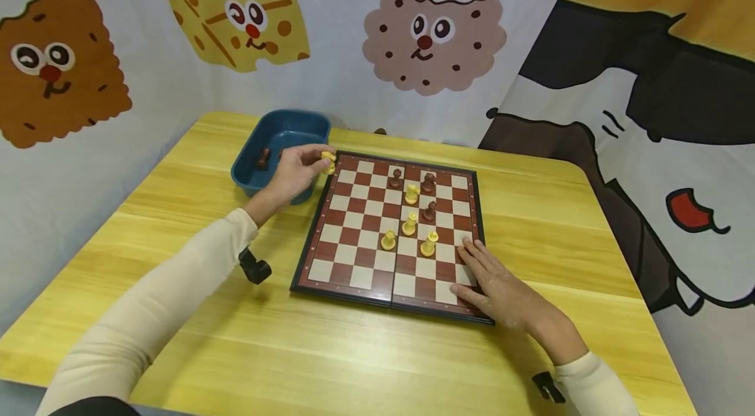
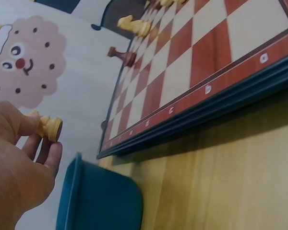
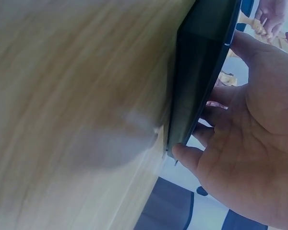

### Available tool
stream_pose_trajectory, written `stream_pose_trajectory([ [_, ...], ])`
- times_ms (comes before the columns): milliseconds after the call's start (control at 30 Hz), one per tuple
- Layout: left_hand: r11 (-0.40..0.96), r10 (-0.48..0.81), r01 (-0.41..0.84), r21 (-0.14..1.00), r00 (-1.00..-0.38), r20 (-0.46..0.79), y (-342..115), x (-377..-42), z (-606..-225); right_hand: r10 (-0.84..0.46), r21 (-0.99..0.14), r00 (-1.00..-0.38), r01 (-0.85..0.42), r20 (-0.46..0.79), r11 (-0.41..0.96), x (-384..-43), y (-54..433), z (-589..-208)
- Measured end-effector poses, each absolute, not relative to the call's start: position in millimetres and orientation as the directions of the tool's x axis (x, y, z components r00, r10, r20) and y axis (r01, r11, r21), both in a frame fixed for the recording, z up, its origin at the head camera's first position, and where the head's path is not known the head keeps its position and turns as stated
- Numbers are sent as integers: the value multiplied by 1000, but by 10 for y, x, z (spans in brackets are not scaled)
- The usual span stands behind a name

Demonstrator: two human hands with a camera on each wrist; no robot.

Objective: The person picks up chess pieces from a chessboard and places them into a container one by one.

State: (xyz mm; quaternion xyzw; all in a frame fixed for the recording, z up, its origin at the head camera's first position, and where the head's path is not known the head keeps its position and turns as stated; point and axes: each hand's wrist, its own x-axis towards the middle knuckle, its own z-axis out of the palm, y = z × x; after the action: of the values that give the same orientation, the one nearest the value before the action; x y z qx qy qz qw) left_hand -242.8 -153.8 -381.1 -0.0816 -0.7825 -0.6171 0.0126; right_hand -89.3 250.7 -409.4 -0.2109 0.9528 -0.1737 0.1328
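Observation:
My left hand (image 1: 293, 173) pinches a pale yellow chess piece (image 1: 328, 162) between thumb and fingers, close to the far left corner of the chessboard (image 1: 364, 277). In the left wrist view, the round base of this piece faces outward and the fingers cover its other end. My right hand (image 1: 501, 288) rests on the board's near right side, fingers stretched over the edge squares. Around the board's middle stand several yellow pieces, including a knight (image 1: 411, 194) and a tall piece (image 1: 429, 244). Among them are dark brown pieces, one of them a pawn (image 1: 396, 178).
A blue plastic bin (image 1: 238, 175) stands at the board's far left, partly behind my left hand, with a dark brown piece (image 1: 263, 158) inside. Wooden tabletop (image 1: 330, 350) surrounds the board. A cartoon-printed cloth (image 1: 330, 88) hangs behind the table.

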Motion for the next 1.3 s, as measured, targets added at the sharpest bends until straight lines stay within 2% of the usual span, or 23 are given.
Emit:
stream_pose_trajectory([
  [400, 305, -4, 49, 951, -999, 52, -1808, -2449, -3710, -442, -363, -876, -355, -195, 862, -867, 2496, -4080],
  [600, 266, -125, 12, 964, -991, 47, -1942, -2425, -3682, -446, -380, -870, -348, -209, 857, -855, 2470, -4095],
  [700, 245, -137, 33, 969, -988, 69, -1963, -2421, -3666, -438, -378, -875, -342, -206, 860, -856, 2474, -4085],
  [800, 226, -116, 58, 972, -990, 86, -1949, -2405, -3655, -441, -378, -875, -347, -200, 858, -871, 2473, -4082],
  [1033, 134, 39, 133, 982, -991, 129, -1677, -2345, -3680, -439, -363, -877, -352, -194, 863, -885, 2502, -4084],
  [1300, 178, 168, 168, 970, -976, 138, -1364, -2154, -3739, -435, -369, -879, -346, -193, 862, -870, 2499, -4070],
])
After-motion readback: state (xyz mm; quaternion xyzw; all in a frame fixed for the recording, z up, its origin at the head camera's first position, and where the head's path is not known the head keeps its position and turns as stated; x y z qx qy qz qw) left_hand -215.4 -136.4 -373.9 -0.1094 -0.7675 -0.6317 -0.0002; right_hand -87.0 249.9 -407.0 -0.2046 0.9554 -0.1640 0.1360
